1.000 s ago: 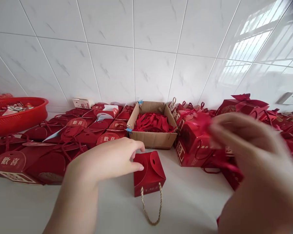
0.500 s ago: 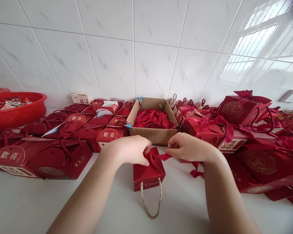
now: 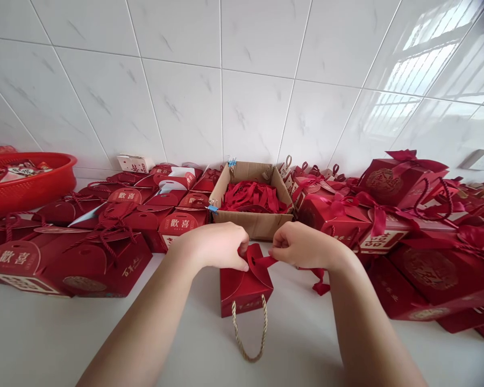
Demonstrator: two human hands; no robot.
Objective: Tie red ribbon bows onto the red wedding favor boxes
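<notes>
A small red gift box (image 3: 242, 290) stands on the white surface in front of me, its curved flaps folded together at the top. Its gold rope handle (image 3: 250, 359) hangs down on the near side. My left hand (image 3: 221, 244) grips the top flaps from the left, thumb on the near flap. My right hand (image 3: 298, 244) pinches a red ribbon (image 3: 266, 262) just right of the box top. The ribbon reaches the hole in the flaps, and its loose end (image 3: 321, 285) trails below my right wrist. My fingertips partly hide the top of the box.
Behind the gift box sits a cardboard box (image 3: 252, 220) of red ribbons, blue clips on its left edge. Red gift boxes (image 3: 100, 263) crowd the left; ribbon-tied boxes (image 3: 431, 263) are stacked at right. A red plastic basket (image 3: 32, 188) holds small packets. A tiled wall (image 3: 262, 107) rises behind.
My right hand has shifted slightly left, toward the box top, bringing the ribbon closer to the hole. The trailing ribbon end moved left too. My left hand stays on the flaps.
</notes>
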